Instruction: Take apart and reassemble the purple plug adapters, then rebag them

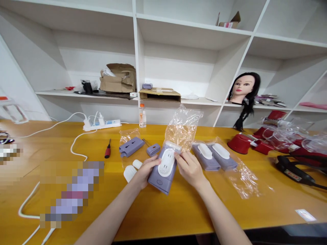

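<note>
A purple device with a white oval face [165,166] is held above the yellow table [158,211] in front of me. My left hand [145,172] grips its left side, fingers curled round it. My right hand [187,166] pinches its upper right edge, where a clear plastic bag [182,129] stands up over the device's top end. Two similar purple devices [213,156] lie in clear wrap just right of my right hand.
Purple parts [131,146] and white caps [131,170] lie left of my hands, with a red-handled screwdriver [108,149], a small bottle [142,115] and a power strip [102,124] beyond. Red items [241,143] and a black tool [293,170] sit right. A mannequin head [244,90] stands on the shelf.
</note>
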`<act>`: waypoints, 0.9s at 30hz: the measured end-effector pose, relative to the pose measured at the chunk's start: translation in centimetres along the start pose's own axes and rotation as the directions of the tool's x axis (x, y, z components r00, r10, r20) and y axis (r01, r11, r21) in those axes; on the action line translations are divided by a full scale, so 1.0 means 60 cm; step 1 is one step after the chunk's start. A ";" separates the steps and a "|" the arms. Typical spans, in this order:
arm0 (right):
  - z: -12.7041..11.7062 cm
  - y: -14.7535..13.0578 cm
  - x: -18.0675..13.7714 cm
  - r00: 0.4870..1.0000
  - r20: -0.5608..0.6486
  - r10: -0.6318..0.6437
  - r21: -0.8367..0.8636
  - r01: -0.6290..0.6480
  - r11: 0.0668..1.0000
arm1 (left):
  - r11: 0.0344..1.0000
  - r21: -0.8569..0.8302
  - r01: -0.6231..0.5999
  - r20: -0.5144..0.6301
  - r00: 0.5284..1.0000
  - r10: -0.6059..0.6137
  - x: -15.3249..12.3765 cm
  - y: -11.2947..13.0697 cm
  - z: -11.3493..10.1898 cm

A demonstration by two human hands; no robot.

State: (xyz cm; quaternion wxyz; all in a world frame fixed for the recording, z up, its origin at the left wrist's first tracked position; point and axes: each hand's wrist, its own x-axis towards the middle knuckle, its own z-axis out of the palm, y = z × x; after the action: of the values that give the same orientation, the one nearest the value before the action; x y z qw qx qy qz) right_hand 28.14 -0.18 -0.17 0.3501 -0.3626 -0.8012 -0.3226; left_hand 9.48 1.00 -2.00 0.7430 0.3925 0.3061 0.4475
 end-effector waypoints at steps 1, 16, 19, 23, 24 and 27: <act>0.001 0.000 0.003 1.000 0.005 0.018 0.019 -0.018 1.000 | 1.000 -0.012 -0.004 -0.005 1.000 0.004 0.000 0.000 0.000; -0.003 -0.008 0.004 0.932 -0.170 0.320 0.463 -0.211 0.861 | 0.987 -0.093 -0.133 -0.147 0.982 0.119 0.006 -0.001 -0.001; 0.004 0.008 0.022 0.588 0.033 0.808 0.761 -0.539 0.361 | 0.985 -0.095 -0.147 -0.064 0.988 0.142 0.002 -0.003 0.005; 0.023 0.009 0.044 0.402 0.688 0.605 0.713 -0.530 -0.458 | 0.992 -0.073 -0.106 0.014 0.994 0.107 0.001 -0.023 0.015; 0.028 0.003 0.045 0.371 0.755 0.541 0.653 -0.508 -0.562 | 0.992 -0.066 -0.105 -0.003 0.994 0.105 0.002 -0.028 0.017; 0.039 -0.022 0.040 0.279 0.790 0.546 0.612 -0.423 -0.669 | 0.996 -0.013 -0.088 -0.113 0.990 0.086 0.003 -0.036 0.022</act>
State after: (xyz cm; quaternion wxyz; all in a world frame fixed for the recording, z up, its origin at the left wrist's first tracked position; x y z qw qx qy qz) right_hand 25.14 1.81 0.12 0.6207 -0.3705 -0.3139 0.6156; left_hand 11.54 0.13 -3.18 0.7080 0.3729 0.3257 0.5036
